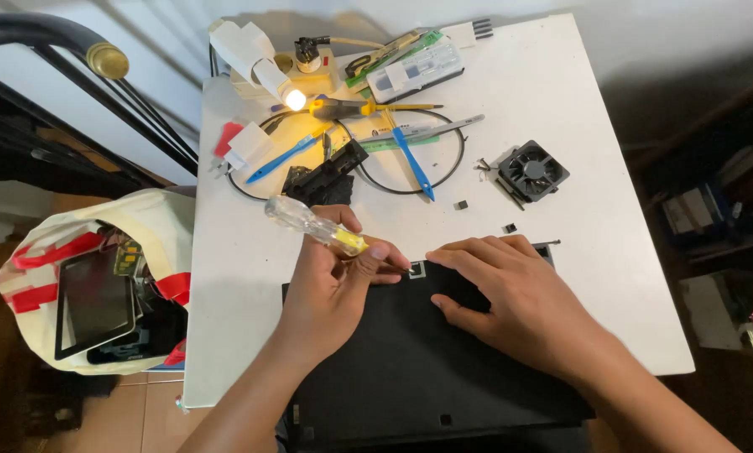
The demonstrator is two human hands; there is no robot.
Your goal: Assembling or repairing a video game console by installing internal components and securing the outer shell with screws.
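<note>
My left hand (pixel 336 285) grips a screwdriver (pixel 313 225) with a clear and yellow handle, its tip pointing right toward a small square part (pixel 416 269) at the top edge of a flat black device (pixel 410 369). My right hand (pixel 510 294) rests flat on that black device, fingertips next to the small square part. The device lies at the near edge of the white table (pixel 561 109).
A small black cooling fan (pixel 531 170) sits on the table's right. Blue plastic pry tools (pixel 413 161), tweezers, a black cable loop, a lit lamp (pixel 267 71) and a clear case lie at the back. A bag (pixel 91 285) holding a tablet stands left of the table.
</note>
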